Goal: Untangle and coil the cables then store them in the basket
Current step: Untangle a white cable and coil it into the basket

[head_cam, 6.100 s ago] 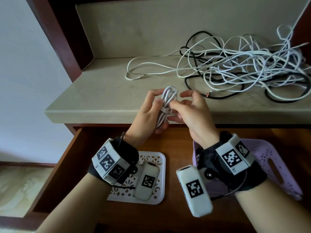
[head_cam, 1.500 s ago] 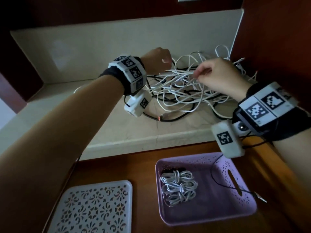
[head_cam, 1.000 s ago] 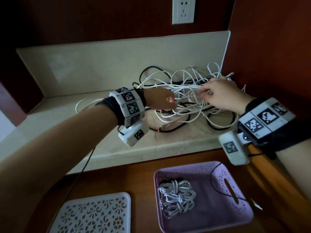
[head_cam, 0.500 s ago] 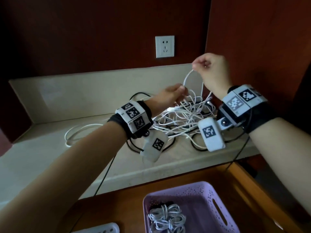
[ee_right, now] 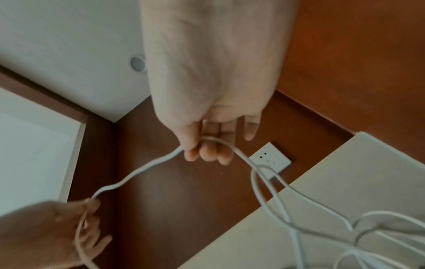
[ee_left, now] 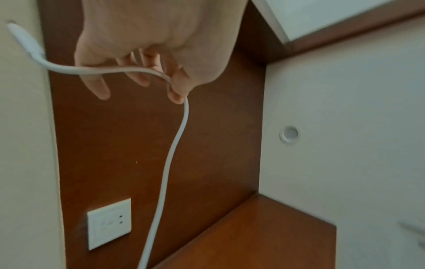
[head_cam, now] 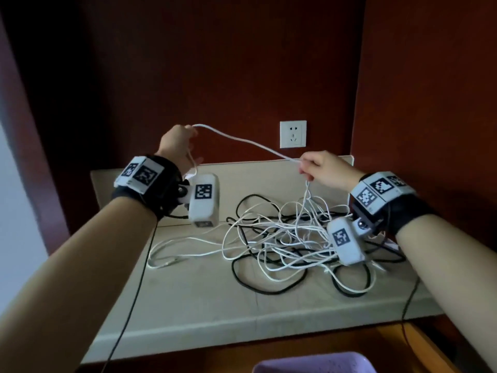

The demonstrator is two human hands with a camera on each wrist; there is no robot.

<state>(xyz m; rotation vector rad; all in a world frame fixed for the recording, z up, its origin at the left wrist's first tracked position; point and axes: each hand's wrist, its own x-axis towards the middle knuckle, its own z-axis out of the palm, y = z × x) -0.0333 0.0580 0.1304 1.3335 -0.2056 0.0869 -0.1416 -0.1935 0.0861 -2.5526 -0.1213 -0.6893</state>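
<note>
A white cable stretches in the air between my two raised hands. My left hand pinches it near its plug end, which dangles beside my palm. My right hand grips the same cable lower and to the right; from there it drops into a tangled pile of white and black cables on the beige counter. The rim of the purple basket shows at the bottom edge.
A white wall socket sits on the dark red back wall above the counter's beige backsplash. A red-brown side panel closes the counter on the right. A loose white cable end lies on the counter's left part.
My left hand rose up and to the left with the cable end while my right hand dropped, spreading a length of white cable between them. The view tilted up, so the basket is nearly out of sight.
</note>
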